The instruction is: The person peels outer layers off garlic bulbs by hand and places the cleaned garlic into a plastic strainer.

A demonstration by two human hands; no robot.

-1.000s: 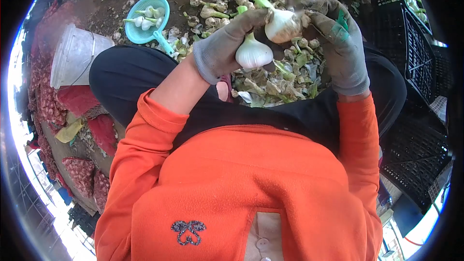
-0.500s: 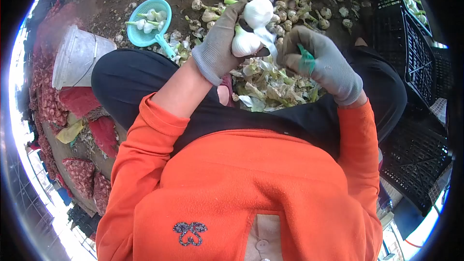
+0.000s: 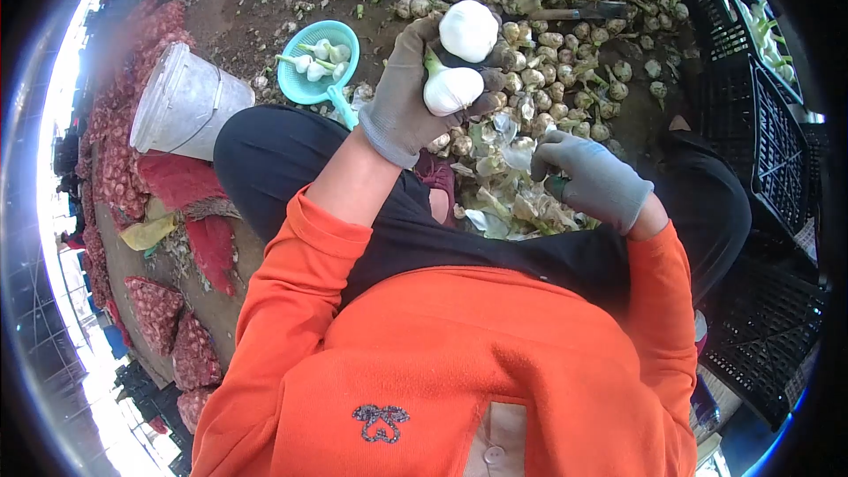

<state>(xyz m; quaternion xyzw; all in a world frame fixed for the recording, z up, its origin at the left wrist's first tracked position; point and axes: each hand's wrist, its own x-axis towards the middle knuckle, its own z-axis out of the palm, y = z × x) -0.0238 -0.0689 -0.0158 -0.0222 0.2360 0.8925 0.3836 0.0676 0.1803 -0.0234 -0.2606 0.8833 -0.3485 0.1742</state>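
My gloved left hand [image 3: 402,97] is closed around two white garlic bulbs. The upper garlic bulb [image 3: 468,32] is round and smooth, and the lower garlic bulb [image 3: 452,91] shows a short green stem against my palm. Lower and to the right, my gloved right hand [image 3: 596,178] has its fingers curled, with a bit of green at the thumb; whatever it may grip is hidden. Pale garlic skins [image 3: 517,152] lie beside and below its fingertips. Farther off, unpeeled garlic bulbs [image 3: 552,66] cover the ground.
A turquoise strainer [image 3: 296,93] holds several trimmed bulbs. Beside my left knee stands a white bucket [image 3: 190,102], with red net sacks [image 3: 155,314] nearby. A knife-like tool [image 3: 579,12] rests among the garlic. Black crates [image 3: 768,137] line the right side.
My right hand has moved down, away from the bulbs. The loose strip of skin that hung from the upper bulb is off it. The whole view has shifted slightly.
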